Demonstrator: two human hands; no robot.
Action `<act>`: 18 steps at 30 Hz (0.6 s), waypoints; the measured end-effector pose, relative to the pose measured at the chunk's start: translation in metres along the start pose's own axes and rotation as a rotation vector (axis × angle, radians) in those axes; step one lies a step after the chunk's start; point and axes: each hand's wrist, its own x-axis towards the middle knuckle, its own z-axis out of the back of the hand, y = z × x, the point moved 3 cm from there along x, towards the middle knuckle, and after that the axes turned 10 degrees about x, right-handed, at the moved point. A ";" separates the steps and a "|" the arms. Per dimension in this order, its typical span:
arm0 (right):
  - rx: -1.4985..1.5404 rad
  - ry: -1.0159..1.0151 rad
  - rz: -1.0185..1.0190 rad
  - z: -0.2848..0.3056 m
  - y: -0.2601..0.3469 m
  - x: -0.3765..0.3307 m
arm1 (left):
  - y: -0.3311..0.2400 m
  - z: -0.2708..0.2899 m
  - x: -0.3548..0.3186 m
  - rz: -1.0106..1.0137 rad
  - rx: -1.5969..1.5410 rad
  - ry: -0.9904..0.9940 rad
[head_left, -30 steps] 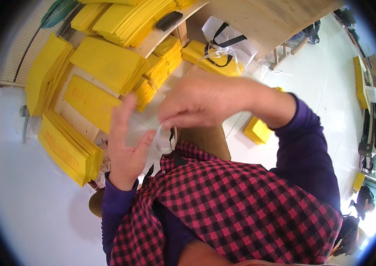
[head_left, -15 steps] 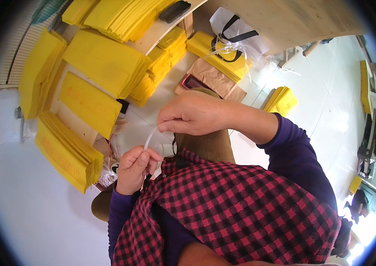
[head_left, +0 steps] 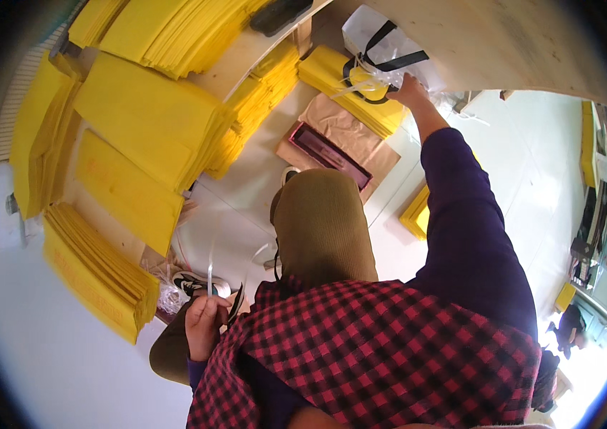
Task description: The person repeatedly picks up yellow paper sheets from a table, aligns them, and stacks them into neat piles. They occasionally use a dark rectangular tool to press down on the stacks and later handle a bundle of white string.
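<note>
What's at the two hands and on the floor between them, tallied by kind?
clear strip, held in the left hand: 1
yellow stack, at the right hand: 1
dark red tray: 1
brown paper sheet under the tray: 1
Total: 4

Right arm stretched far forward, sleeve to the wrist, right hand (head_left: 410,89) at full reach with fingers hidden from view. Left hand (head_left: 205,325) drawn in low beside the body, fingers curled closed, knuckles upward, forearm bent close.
</note>
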 end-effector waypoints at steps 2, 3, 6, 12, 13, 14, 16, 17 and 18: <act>0.011 -0.104 0.012 -0.011 0.002 0.017 | 0.002 0.002 0.004 0.001 0.010 -0.046; 0.041 -0.062 0.022 -0.015 0.005 0.028 | 0.001 0.002 0.005 0.015 0.005 -0.057; 0.098 0.030 0.047 -0.026 0.013 0.053 | -0.001 0.002 0.010 0.049 -0.020 -0.089; 0.163 -0.126 0.292 -0.020 0.006 0.079 | 0.000 0.003 0.018 0.029 0.000 -0.112; 0.165 -0.152 0.333 -0.010 0.003 0.082 | 0.000 0.003 0.018 0.014 0.006 -0.113; 0.161 -0.171 0.335 0.001 0.000 0.085 | 0.000 0.003 0.018 0.004 -0.009 -0.105; 0.239 -0.213 0.369 0.027 -0.007 0.080 | 0.001 0.002 0.018 -0.032 -0.051 -0.081; 0.315 -0.220 0.378 0.044 -0.010 0.078 | 0.002 0.003 0.016 -0.037 -0.048 -0.095; 0.379 -0.215 0.318 0.060 -0.011 0.075 | 0.002 0.003 0.015 -0.045 -0.047 -0.109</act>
